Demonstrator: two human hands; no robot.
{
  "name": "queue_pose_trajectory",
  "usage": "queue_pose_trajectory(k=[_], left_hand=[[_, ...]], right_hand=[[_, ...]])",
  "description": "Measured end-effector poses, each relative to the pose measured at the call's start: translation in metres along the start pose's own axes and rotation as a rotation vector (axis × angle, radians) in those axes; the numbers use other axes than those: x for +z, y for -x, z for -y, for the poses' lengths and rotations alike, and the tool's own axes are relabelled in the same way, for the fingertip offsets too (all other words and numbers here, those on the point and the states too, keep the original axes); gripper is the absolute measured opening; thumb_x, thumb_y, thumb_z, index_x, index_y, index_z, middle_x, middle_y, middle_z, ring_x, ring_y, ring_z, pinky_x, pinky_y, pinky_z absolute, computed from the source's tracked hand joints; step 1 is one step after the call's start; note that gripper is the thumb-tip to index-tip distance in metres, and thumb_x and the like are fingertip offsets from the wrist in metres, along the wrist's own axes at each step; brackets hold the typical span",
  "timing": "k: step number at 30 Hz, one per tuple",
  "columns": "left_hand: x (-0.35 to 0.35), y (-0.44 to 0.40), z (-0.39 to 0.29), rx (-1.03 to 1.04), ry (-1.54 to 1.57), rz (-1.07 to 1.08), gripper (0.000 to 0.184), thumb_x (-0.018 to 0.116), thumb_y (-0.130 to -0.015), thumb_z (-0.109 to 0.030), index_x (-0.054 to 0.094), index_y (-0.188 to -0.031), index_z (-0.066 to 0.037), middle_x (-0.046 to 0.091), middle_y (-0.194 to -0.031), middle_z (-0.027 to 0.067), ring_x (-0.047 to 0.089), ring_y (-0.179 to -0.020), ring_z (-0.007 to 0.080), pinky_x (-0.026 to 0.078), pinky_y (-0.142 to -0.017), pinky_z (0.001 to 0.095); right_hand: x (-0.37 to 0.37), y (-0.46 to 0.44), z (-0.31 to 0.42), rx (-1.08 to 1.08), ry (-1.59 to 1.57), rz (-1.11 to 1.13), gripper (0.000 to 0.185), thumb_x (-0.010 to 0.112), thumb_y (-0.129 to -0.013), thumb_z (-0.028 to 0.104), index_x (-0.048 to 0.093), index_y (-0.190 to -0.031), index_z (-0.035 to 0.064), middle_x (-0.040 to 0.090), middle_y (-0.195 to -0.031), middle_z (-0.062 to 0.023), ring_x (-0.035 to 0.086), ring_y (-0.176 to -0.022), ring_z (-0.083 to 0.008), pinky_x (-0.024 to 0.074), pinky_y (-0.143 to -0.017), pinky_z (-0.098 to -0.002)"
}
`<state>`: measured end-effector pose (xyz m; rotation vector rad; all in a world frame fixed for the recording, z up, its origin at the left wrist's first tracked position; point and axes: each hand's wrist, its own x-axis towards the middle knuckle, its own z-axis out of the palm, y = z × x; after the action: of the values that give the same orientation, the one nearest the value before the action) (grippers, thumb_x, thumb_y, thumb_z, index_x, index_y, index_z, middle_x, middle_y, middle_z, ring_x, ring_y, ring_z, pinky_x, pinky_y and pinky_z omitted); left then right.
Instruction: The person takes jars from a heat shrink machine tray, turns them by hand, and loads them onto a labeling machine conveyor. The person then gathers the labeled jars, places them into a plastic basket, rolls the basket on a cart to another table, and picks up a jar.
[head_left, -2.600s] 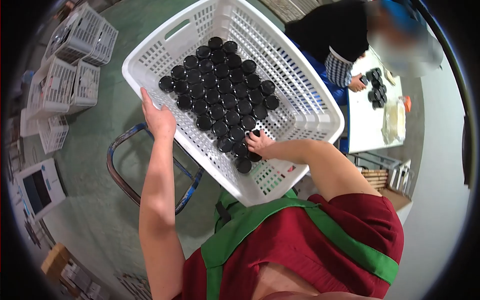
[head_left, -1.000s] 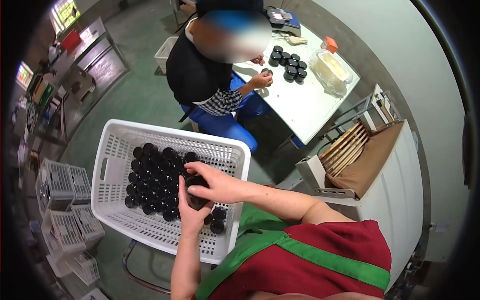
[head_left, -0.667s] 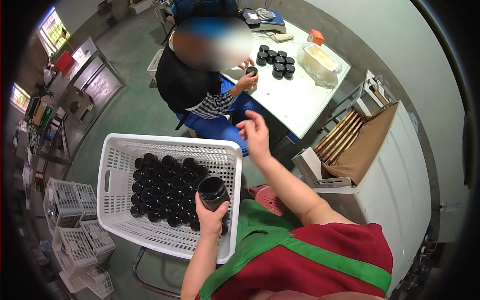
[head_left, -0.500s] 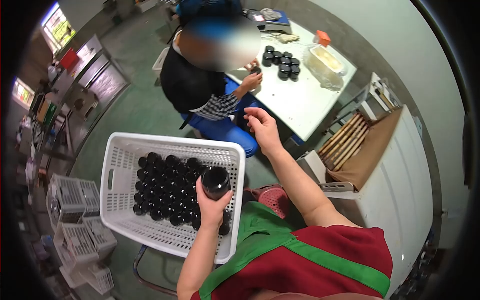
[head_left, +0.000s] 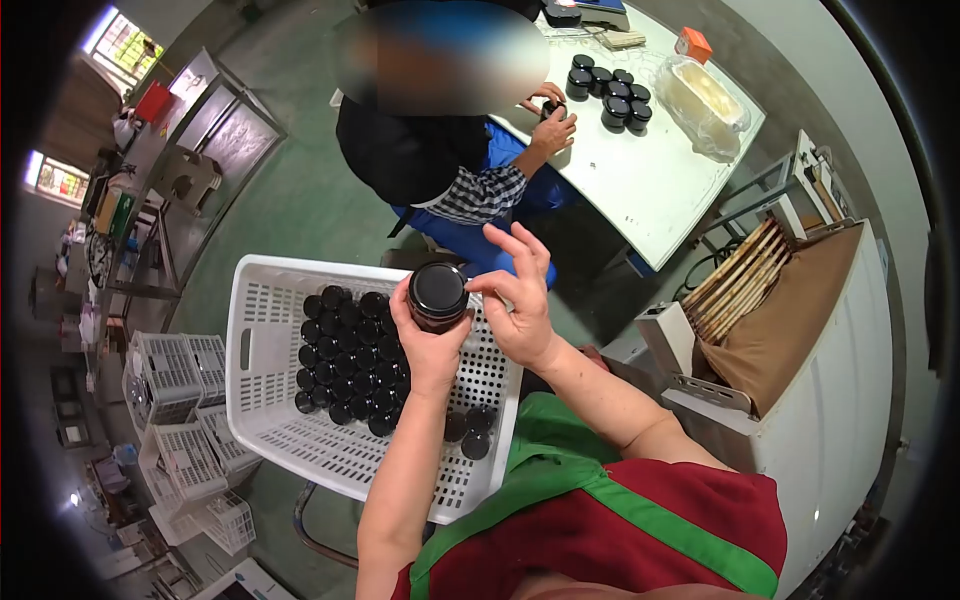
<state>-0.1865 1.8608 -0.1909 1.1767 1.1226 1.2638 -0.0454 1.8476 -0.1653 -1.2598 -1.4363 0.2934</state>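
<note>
My left hand (head_left: 434, 352) is wrapped round a dark jar with a black lid (head_left: 438, 288), held upright over the white plastic basket (head_left: 262, 400). Right beside the lid is my right hand (head_left: 522, 305), its fingers bent and spread apart. An index or thumb tip is at the lid's edge; whether it touches I cannot tell. Below, many similar black-lidded jars (head_left: 350, 355) stand packed in the basket, with several more (head_left: 475, 432) near its right end, partly behind my left forearm.
A co-worker (head_left: 400, 150) sits at a white table (head_left: 640, 190), handling a small jar (head_left: 552, 108). On that table are black jars (head_left: 618, 100), a plastic-wrapped container (head_left: 705, 105) and an orange box (head_left: 692, 44). White crates (head_left: 180, 375) are stacked left; a white cabinet (head_left: 830, 400) stands right.
My right hand has come from above the table's side to the jar's lid. My left hand has raised the jar slightly. The view has shifted, bringing the basket rightward.
</note>
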Motion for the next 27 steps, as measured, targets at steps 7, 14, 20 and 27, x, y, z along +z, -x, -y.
queue_pose_trajectory(k=[7,14,20,27], left_hand=[[0.011,-0.011,0.018,0.05,-0.026,0.051,0.081,0.074,-0.064,0.009,0.033,-0.132,-0.009,0.047,-0.122,0.0084,0.053,-0.111,0.0184,0.045,-0.095,0.0318],[0.019,-0.016,0.024,0.048,-0.051,0.037,0.081,0.074,-0.064,0.009,0.033,-0.132,-0.009,0.048,-0.121,0.0088,0.053,-0.111,0.0185,0.045,-0.095,0.0315],[0.022,-0.018,0.027,0.077,-0.106,0.03,0.081,0.076,-0.064,0.008,0.034,-0.132,-0.008,0.048,-0.121,0.0091,0.053,-0.11,0.019,0.044,-0.095,0.0316],[0.023,-0.025,0.035,0.111,-0.108,0.029,0.083,0.077,-0.064,0.007,0.033,-0.133,-0.007,0.047,-0.122,0.0101,0.053,-0.11,0.0191,0.044,-0.096,0.0315]], right_hand=[[0.006,0.003,-0.015,0.043,0.02,-0.023,0.021,0.055,-0.066,-0.007,0.065,-0.074,0.0086,0.051,-0.133,-0.0155,0.031,-0.133,-0.0382,0.0254,-0.106,-0.0456],[0.007,0.005,-0.025,0.052,0.04,-0.07,0.019,0.056,-0.067,-0.007,0.065,-0.073,0.0087,0.051,-0.133,-0.0154,0.034,-0.131,-0.0383,0.0263,-0.106,-0.0456],[0.01,0.009,-0.033,0.042,0.074,-0.075,0.02,0.058,-0.066,-0.007,0.065,-0.073,0.0092,0.052,-0.133,-0.0152,0.036,-0.129,-0.0383,0.0278,-0.105,-0.0455],[0.012,0.021,-0.041,0.054,0.085,-0.083,0.015,0.06,-0.066,-0.004,0.065,-0.073,0.0084,0.052,-0.131,-0.0155,0.035,-0.127,-0.0391,0.0264,-0.105,-0.0471]])
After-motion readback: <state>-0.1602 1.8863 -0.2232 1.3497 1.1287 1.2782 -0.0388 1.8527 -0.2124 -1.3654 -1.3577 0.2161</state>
